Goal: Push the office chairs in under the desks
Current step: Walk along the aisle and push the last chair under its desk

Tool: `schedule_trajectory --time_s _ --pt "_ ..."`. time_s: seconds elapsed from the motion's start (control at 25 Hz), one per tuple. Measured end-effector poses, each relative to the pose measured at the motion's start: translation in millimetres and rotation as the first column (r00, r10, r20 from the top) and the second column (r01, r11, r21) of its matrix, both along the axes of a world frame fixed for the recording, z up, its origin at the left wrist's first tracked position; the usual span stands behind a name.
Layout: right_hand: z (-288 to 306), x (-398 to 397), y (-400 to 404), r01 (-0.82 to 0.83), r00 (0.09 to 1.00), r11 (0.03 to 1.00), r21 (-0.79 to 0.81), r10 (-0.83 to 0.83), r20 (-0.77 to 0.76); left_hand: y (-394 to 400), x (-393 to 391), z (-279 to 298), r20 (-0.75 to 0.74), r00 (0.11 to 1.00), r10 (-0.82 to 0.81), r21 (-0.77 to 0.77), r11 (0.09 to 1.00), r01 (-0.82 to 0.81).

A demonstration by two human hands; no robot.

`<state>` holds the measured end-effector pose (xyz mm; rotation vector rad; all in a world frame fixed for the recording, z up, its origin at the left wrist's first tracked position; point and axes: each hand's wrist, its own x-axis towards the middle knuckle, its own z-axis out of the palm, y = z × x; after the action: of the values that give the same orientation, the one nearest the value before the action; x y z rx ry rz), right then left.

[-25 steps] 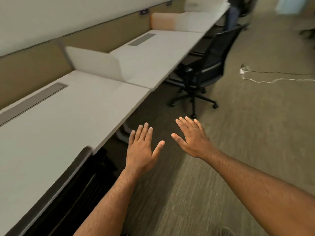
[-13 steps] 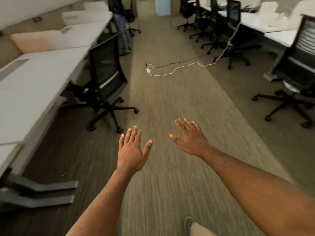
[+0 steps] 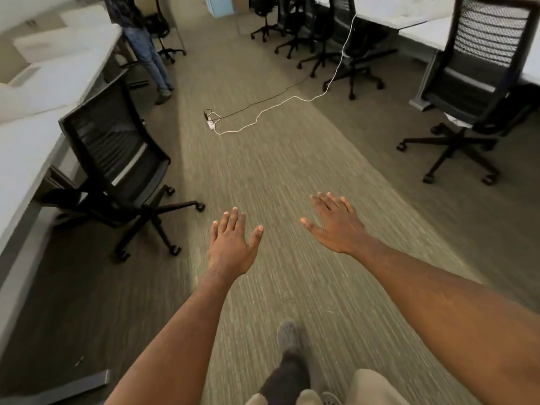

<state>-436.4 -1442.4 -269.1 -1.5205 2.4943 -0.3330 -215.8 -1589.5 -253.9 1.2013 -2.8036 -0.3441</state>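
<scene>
Both hands are out in front over the carpet aisle (image 3: 277, 171), palms down and holding nothing. The left hand (image 3: 232, 247) has its fingers spread a little with the thumb sticking out to the right, and the right hand (image 3: 336, 226) is the same deal, fingers fanned apart and thumb pointing toward the left one. Neither is touching a chair. The nearest office chair (image 3: 114, 168) is off to the left, black mesh back, sitting out from the left desk (image 3: 32, 135) and angled, with its wheeled base well out on the floor rather than tucked under. Another chair (image 3: 479, 83) stands on the right side, also pulled out from the right desk (image 3: 423, 30). More chairs (image 3: 321, 33) are bunched further down on the right. A white cable (image 3: 292, 100) snakes across the aisle to a power strip (image 3: 211, 124) on the floor. Another person (image 3: 143, 42) in jeans stands by the left desks further back. One grey shoe (image 3: 287, 336) shows at the bottom, stepping forward.
</scene>
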Motion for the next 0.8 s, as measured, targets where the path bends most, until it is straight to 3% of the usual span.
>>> schedule_trajectory --time_s 0.2,0.36,0.8 --pt "-12 -38 -82 -0.008 1.0 1.0 0.008 0.008 -0.002 -82 -43 -20 -0.017 1.0 -0.023 0.019 1.0 0.024" --pt "-13 -72 -202 -0.058 0.998 0.998 0.008 0.059 -0.023 -192 -70 -24 -0.032 0.999 0.019 0.003 1.0 -0.019" --pt "17 -67 -553 -0.344 0.938 0.93 -0.125 0.335 -0.088 -467 -29 19 -0.104 0.908 0.406 -0.069 0.908 -0.413"
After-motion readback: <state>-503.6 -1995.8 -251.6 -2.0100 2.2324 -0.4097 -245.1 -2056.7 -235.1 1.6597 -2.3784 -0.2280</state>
